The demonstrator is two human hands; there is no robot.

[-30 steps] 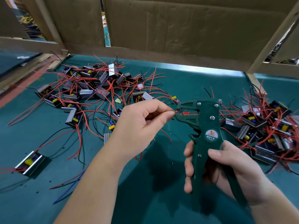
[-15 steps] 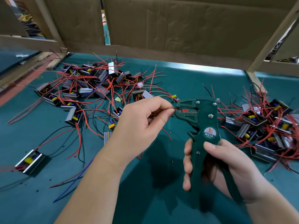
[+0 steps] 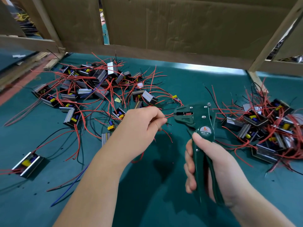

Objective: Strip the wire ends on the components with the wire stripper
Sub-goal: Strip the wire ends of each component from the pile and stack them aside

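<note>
Between the hands, red wire (image 3: 170,115) meets wire stripper (image 3: 195,118).
Pinched by the left hand (image 3: 141,126), it lies level, pointing right into the tool's mouth; the right hand (image 3: 213,166) clenches the stripper.

A teal-green worktop (image 3: 188,82) is carrying two tangles of small open-sided components with red and black wires. A large heap (image 3: 91,89) is spreading across the far left, and a second heap (image 3: 265,128) is crowding the right edge, well apart from the first. A lone component (image 3: 27,164) is lying at the near left with its wires trailing off, a blue wire (image 3: 57,201) is stretching away near it, and tiny dark specks (image 3: 35,194) are dotting the surface around them.
</note>
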